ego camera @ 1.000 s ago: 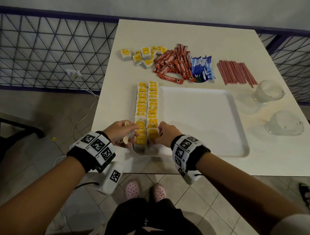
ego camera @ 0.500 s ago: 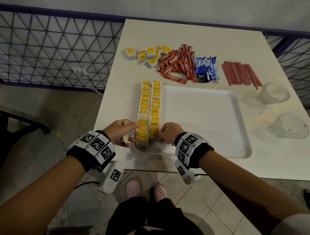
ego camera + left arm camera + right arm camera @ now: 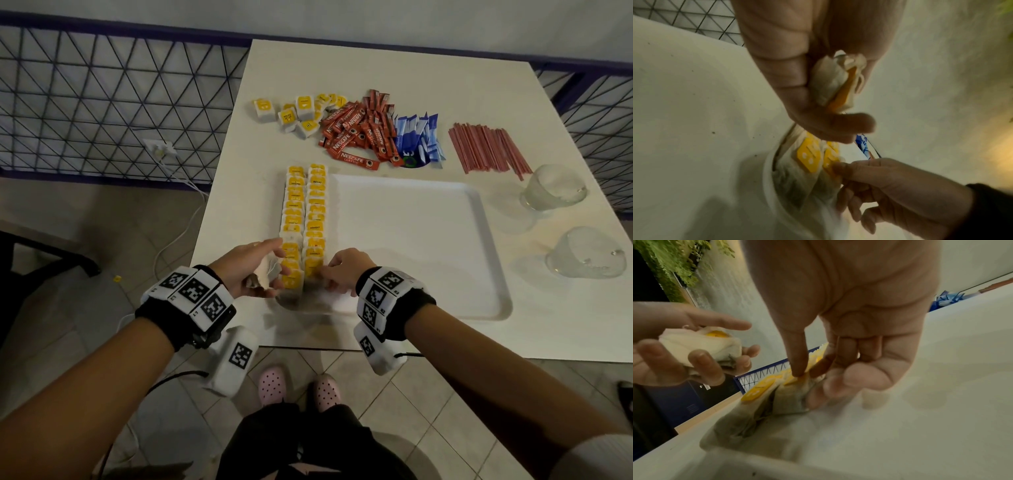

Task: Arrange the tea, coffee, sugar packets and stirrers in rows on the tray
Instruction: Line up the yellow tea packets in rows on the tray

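Our left grip (image 3: 251, 265) curled round spare tea bags (image 3: 701, 345); our right grip (image 3: 342, 270) pinched the nearest tea bag tag (image 3: 797, 379) in the tray (image 3: 445, 274) rows.

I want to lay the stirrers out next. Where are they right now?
In the head view the red stirrers lie bunched on the table beyond the tray's far right corner, between the blue sugar packets and an upturned glass.

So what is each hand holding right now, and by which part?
The left hand cups a few white tea bags with yellow tags around their bodies. The right hand pinches the nearest tea bag in the tray's second row at its top.
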Demonstrator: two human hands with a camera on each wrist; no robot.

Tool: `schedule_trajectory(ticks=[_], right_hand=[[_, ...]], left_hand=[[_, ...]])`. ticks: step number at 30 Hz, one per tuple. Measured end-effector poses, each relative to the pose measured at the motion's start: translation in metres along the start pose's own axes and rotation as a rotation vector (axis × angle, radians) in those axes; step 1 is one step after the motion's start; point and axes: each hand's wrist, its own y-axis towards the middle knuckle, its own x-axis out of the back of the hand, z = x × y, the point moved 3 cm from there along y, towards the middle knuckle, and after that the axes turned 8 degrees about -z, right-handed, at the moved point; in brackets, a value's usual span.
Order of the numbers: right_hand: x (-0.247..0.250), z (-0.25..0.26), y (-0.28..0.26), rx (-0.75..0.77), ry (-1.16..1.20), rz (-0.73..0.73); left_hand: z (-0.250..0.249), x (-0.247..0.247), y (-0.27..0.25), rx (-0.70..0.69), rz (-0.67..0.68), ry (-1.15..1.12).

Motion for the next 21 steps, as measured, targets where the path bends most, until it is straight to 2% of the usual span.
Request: schedule_trajectory(ticks=[5, 11, 16, 21], right_hand=[[0.017, 0.001, -0.006, 0.043, 0.006, -0.028], [0.029, 0.021, -0.026, 0.225, 0.274, 0.015], [0.032, 0.026, -0.031, 0.289, 0.127, -0.05], [0.035, 0.023, -0.029, 0.268, 0.188, -0.109]], left_hand=[[-0.007, -0.006, 0.001, 0.053, 0.089, -0.121], [-0.017, -0.025, -0.001, 0.099, 0.179, -0.174], [-0.021, -0.037, -0.004, 0.104, 0.238, -0.195], [-0.019, -0.041, -0.004, 0.101, 0.283, -0.249]])
